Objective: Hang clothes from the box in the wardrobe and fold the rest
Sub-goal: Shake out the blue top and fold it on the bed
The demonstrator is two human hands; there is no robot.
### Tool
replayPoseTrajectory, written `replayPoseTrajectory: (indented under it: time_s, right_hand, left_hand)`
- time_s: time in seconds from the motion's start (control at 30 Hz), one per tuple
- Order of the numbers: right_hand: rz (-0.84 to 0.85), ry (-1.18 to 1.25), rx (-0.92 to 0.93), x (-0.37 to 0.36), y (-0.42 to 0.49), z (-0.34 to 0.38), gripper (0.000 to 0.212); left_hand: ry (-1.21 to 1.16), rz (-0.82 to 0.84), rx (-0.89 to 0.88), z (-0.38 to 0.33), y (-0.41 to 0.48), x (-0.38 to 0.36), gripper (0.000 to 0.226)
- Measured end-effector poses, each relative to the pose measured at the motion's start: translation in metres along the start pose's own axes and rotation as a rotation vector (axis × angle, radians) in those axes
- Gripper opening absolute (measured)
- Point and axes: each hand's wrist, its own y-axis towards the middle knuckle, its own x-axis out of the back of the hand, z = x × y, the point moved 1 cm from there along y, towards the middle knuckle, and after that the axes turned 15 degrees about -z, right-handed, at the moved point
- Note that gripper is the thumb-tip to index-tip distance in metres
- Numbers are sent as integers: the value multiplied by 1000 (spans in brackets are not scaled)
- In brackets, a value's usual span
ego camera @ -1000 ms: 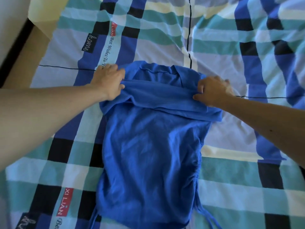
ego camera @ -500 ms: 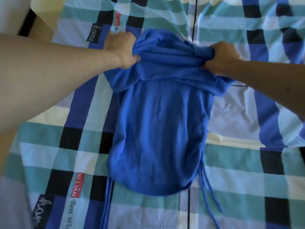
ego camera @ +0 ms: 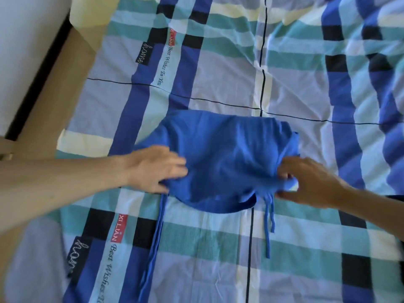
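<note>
Sheet (ego camera: pixel 218 73) reading "Best Wishes To You" holds blue top (ego camera: pixel 227 158): left hand (ego camera: pixel 153 169) flat, right hand (ego camera: pixel 310 182) pinching.

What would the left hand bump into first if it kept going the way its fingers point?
The top: the left hand rests on its left edge, pointing right across it. Farther along that line, past the cloth, is the right hand.

Home bedroom: plaid-sheeted bed (ego camera: pixel 218 73).
</note>
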Motion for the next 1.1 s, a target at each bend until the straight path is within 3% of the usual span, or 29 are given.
replayPoseTrajectory:
  time_s: [0.07,0.13,0.2,0.27,0.33,0.43,0.53,0.63,0.7,0.77,0.87,0.97,1.03,1.1]
  right_hand:
    - [41,71,-125,-10,-13,2,37]
    - [-186,160,-225,-16,-6,0,32]
    - [-392,153,-370,-18,17,-8,43]
    - [-399,245,-604,-22,42,-17,74]
    - [-348,475,-843,-28,61,-20,98]
    - [-226,767,-1060,-35,73,-18,102]
    - [-57,836,-1107,-38,66,-20,76]
    - [-142,775,-1131,-41,52,-27,54]
    - [-222,767,-1157,-46,47,-26,51]
    - [-225,835,-1178,-47,47,-19,58]
    - [-59,1026,-1149,-36,43,-18,58]
    - [85,1088,-1060,-17,37,-13,43]
    - [82,1015,-1026,-5,45,-3,43]
    - [8,918,-992,13,64,21,46]
  left_hand:
    - [-42,193,113,-12,-15,-22,41]
    - [-89,9,205,-14,-17,-35,37]
    - [-64,-256,263,-10,-4,-40,27]
    - [-4,-412,333,-10,16,-45,29]
    - [14,-463,424,-11,38,-49,47]
    - [-25,-329,516,-15,61,-63,75]
    - [-23,-152,571,-18,64,-78,98]
    - [-18,-72,655,-16,53,-88,112]
    - [-34,-40,698,-15,53,-86,112]
    - [-71,-127,737,-19,65,-75,105]
    - [-5,-316,559,-41,82,-67,87]
    - [-47,-127,402,-71,81,-83,81]
    - [-284,-96,509,-79,79,-75,71]
    - [-801,-287,796,-75,81,-49,65]
